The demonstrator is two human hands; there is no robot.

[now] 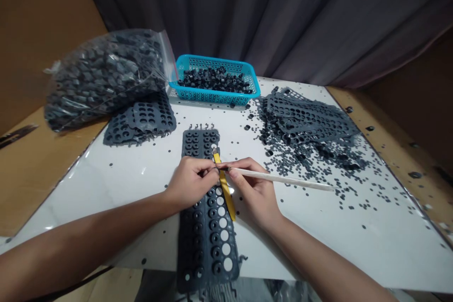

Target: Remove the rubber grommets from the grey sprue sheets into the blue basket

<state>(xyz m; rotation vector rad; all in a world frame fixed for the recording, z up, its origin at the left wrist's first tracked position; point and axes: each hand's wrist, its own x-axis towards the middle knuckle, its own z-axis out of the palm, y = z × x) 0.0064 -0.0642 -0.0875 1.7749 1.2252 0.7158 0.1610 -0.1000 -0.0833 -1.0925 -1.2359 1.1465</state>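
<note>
A dark grey moulded rubber sheet (207, 212) with rows of round parts lies lengthwise before me; its right-hand row has open holes showing white. Over the sheet, my left hand (194, 180) is closed in a pinch on a small black rubber part, mostly hidden by the fingers. My right hand (255, 191) grips a thin whitish stick (297, 181), whose dark tip meets the part at the left fingertips. Beneath both hands a slim yellow tool (227, 194) with a metal tip rests slantwise along the sheet's right side.
A blue basket (215, 96) of black parts stands at the back. Left of it, a bulging clear bag (106, 75) of parts leans over punched sheets (148, 115). More punched sheets (311, 115) lie at right among scattered black scraps (300, 165). A grey curtain (226, 9) hangs behind.
</note>
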